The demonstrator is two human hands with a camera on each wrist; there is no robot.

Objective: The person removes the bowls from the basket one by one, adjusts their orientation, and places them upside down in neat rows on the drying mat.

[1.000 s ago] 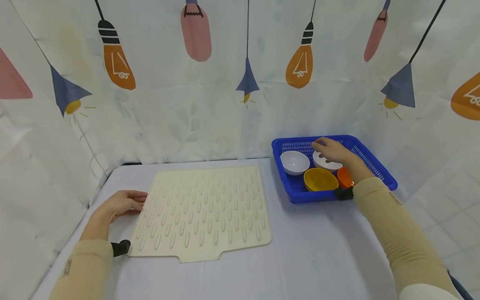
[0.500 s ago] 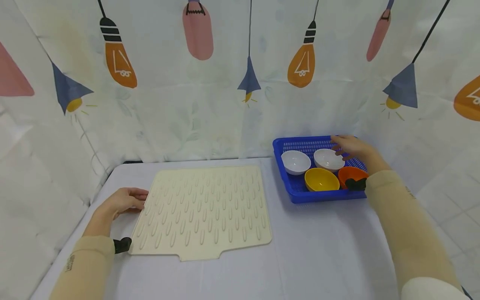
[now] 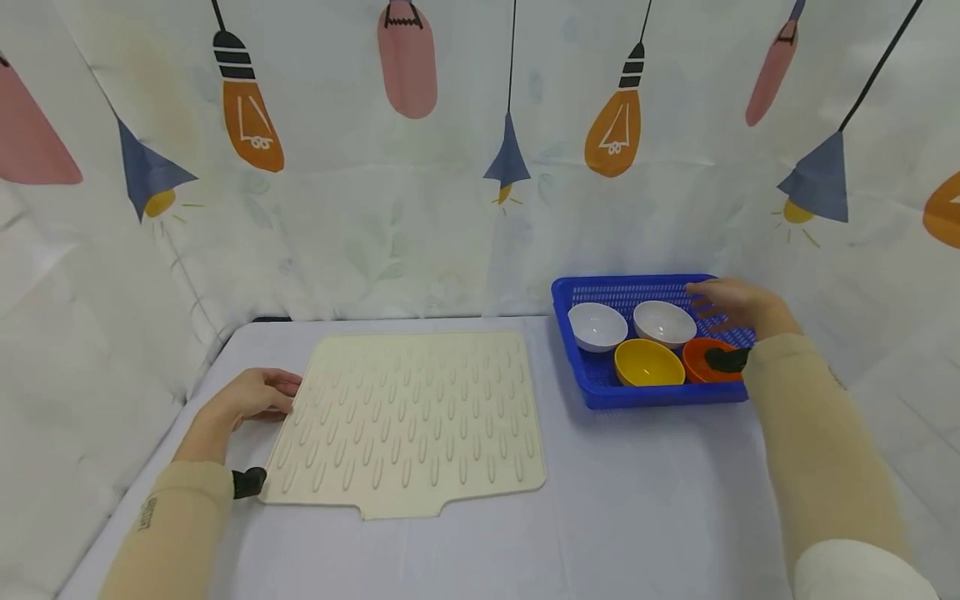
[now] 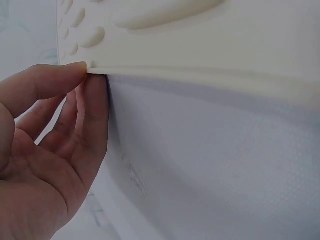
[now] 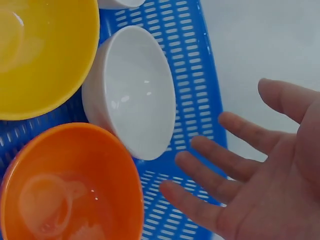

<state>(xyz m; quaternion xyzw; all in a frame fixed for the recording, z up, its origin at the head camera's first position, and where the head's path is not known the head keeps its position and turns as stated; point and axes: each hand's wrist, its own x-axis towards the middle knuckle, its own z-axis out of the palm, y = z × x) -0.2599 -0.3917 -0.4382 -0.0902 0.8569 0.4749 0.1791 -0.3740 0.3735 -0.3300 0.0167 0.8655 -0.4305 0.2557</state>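
My right hand (image 3: pixel 731 304) is open, fingers spread and holding nothing, poised over the far right corner of the blue perforated plastic basket (image 3: pixel 600 392). A second ago this grip rested on the white round bowl (image 3: pixel 664 322) at the back of the basket; it has since lifted off and shifted right, leaving that bowl seated in place just left of my fingers (image 5: pixel 210 157). Nearer me sit the orange bowl (image 5: pixel 65 185) and the yellow bowl (image 3: pixel 648 362); a second white bowl (image 3: pixel 597 325) lies further left. My judgement: no bowl is secured yet. My left hand (image 3: pixel 251 398) pinches the left edge of the cream ribbed silicone drying mat (image 3: pixel 408 417), unchanged, on the pale tabletop (image 3: pixel 637 500).
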